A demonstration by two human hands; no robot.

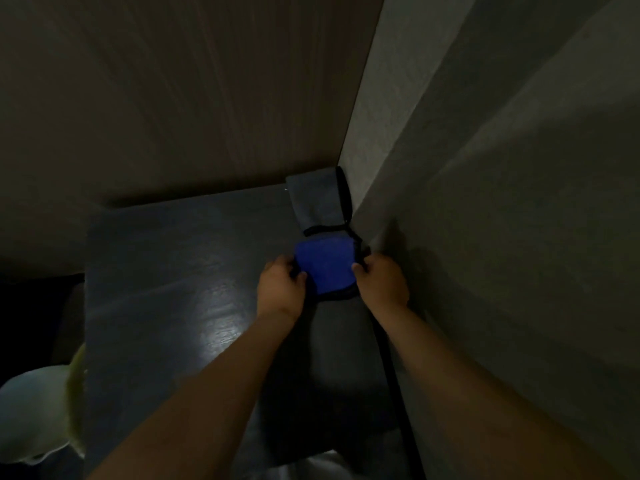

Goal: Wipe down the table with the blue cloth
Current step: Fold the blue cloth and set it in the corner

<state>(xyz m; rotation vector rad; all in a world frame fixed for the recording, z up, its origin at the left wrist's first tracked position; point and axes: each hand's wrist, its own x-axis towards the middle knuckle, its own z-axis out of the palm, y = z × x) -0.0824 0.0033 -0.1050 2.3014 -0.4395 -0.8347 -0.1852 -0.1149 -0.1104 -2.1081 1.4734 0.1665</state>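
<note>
Far off to the left of my left hand and nearer to me, a bundle of pale fabric (pixel 31 410) lies off the table's edge. The dark table (pixel 156 289) spreads out left of that hand, a dull sheen on it. My left hand (pixel 280 289) has its fingers curled over the left edge of the blue cloth (pixel 325 268) and grips it. The cloth sits between my two hands, low over the table near its right edge; in the dim light I cannot tell whether it rests there. My right hand (pixel 382 282) pinches the cloth's right edge, fingers curled. Just beyond my fingertips a grey cloth (pixel 313 202) lies in the corner. The wall (pixel 502 237) rises just right of my right hand.
</note>
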